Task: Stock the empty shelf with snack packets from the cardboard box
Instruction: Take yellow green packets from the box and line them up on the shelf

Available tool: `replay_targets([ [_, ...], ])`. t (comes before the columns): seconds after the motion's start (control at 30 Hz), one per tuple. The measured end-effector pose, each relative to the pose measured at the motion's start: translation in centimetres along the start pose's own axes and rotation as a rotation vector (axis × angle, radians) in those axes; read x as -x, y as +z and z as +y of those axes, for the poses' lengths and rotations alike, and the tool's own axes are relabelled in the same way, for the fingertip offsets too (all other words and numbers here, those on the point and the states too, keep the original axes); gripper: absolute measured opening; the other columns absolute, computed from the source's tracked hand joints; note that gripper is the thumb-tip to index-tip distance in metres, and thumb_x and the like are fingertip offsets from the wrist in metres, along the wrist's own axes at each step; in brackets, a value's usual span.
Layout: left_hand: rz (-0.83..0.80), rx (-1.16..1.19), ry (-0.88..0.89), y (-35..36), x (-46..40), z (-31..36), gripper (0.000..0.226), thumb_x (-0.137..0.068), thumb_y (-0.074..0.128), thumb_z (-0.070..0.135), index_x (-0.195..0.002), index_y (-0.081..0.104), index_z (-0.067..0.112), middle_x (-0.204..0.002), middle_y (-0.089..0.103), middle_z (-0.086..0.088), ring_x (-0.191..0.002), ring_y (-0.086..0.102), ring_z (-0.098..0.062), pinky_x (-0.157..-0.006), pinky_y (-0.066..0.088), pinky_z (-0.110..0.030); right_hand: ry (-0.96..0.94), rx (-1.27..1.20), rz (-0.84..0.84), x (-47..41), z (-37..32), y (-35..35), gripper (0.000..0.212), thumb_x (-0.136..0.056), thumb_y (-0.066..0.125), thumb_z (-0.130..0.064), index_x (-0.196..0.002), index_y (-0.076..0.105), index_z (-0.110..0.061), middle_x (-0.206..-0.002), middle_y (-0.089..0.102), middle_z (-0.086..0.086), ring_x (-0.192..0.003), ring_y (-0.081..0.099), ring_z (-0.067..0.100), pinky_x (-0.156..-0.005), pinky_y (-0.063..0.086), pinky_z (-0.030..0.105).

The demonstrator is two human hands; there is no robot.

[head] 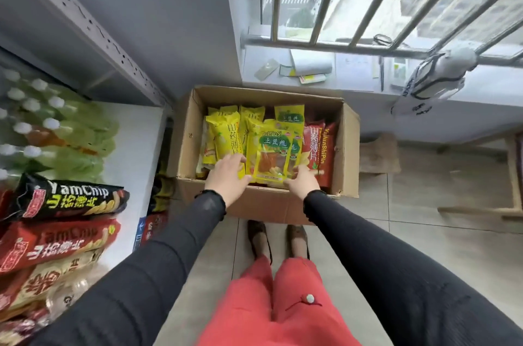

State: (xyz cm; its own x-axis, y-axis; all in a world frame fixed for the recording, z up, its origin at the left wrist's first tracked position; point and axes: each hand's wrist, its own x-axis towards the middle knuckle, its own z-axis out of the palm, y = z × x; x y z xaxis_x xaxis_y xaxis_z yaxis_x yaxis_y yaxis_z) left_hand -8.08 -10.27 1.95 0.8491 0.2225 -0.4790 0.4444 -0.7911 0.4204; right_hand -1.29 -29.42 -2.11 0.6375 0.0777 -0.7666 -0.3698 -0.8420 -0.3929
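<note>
We reach both black-sleeved arms down into the open brown cardboard box [263, 204], which sits on the tiled floor [424, 232] below the barred window [396, 0]. Our left hand [226, 175] lies against the left edge of a yellow snack packet with a green label and a clear window [268, 156], its fingers stretched forward along that side. Our right hand [302, 181] meets the packet's lower right corner; we cannot tell whether its fingers curl round the edge or merely touch it. The packet stands upright at the front of the box, between our two hands.

Behind it and to its left stand more yellow snack packets [223, 136], packed upright, and at the right side of the box stand red snack packets [319, 147]. To our left, the white metal shelf [135, 147] carries a black YamChip packet [70, 198] and a red YamChip packet [56, 243] lying one above the other, with green bottles with white caps [56, 130] farther back. Our brown shoes [277, 238] are planted just in front of the box, below red trousers [283, 303].
</note>
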Motion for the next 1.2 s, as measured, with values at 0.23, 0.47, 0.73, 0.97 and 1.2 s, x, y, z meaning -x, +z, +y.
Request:
replay_targets([
  [0.23, -0.010, 0.091, -0.068, 2.5, -3.1, -1.9, 0.042, -0.095, 0.066, 0.028, -0.134, 0.055, 0.014, -0.132, 0.058, -0.005, -0.124, 0.057, -0.022, -0.102, 0.048, -0.038, 0.261, -0.179, -0.046, -5.9, -1.1, 2.9, 0.061, -0.094, 0.067, -0.023, -0.144, 0.035, -0.006, -0.135, 0.056, 0.019, -0.119, 0.058, 0.035, -0.098, 0.050, 0.043],
  [0.47, -0.006, 0.144, -0.126, 3.6, -4.4, -3.2, 0.043, -0.096, 0.066, 0.025, -0.135, 0.053, 0.013, -0.134, 0.058, -0.005, -0.124, 0.056, -0.020, -0.103, 0.043, -0.032, 0.271, -0.283, -0.005, -8.5, -1.2, 5.4, 0.042, -0.091, 0.070, -0.042, -0.120, 0.053, -0.016, -0.108, 0.060, 0.004, -0.103, 0.060, 0.028, -0.088, 0.047, 0.035],
  [0.73, -0.027, 0.241, -0.236, 5.2, -6.3, -2.6, 0.041, -0.096, 0.066, 0.026, -0.133, 0.053, 0.014, -0.129, 0.060, -0.004, -0.119, 0.060, -0.018, -0.099, 0.049, -0.037, 0.047, -0.264, 0.125, -7.3, -0.6, 3.5, 0.027, -0.106, 0.050, -0.020, -0.079, 0.044, -0.020, -0.073, 0.048, -0.007, -0.079, 0.047, 0.022, -0.072, 0.036, 0.030],
  [0.97, -0.078, 0.331, -0.295, 8.1, -10.9, 1.8, 0.042, -0.095, 0.069, 0.023, -0.132, 0.052, 0.014, -0.125, 0.062, -0.007, -0.109, 0.063, -0.028, -0.094, 0.052, -0.043, 0.006, -0.234, 0.307, -5.5, 7.0, -3.4, 0.012, -0.105, 0.044, -0.014, -0.097, 0.046, -0.007, -0.089, 0.057, 0.009, -0.085, 0.055, 0.030, -0.076, 0.043, 0.034],
  [1.2, -0.046, 0.196, -0.364, 10.9, -13.8, 4.6, 0.059, -0.092, 0.073, 0.035, -0.138, 0.043, 0.013, -0.134, 0.057, -0.010, -0.116, 0.062, -0.035, -0.085, 0.051, -0.043, 0.032, -0.347, 0.167, -9.9, 13.8, -2.2, 0.017, -0.084, 0.040, -0.044, -0.087, 0.050, -0.032, -0.096, 0.071, 0.004, -0.092, 0.072, 0.029, -0.084, 0.059, 0.057],
])
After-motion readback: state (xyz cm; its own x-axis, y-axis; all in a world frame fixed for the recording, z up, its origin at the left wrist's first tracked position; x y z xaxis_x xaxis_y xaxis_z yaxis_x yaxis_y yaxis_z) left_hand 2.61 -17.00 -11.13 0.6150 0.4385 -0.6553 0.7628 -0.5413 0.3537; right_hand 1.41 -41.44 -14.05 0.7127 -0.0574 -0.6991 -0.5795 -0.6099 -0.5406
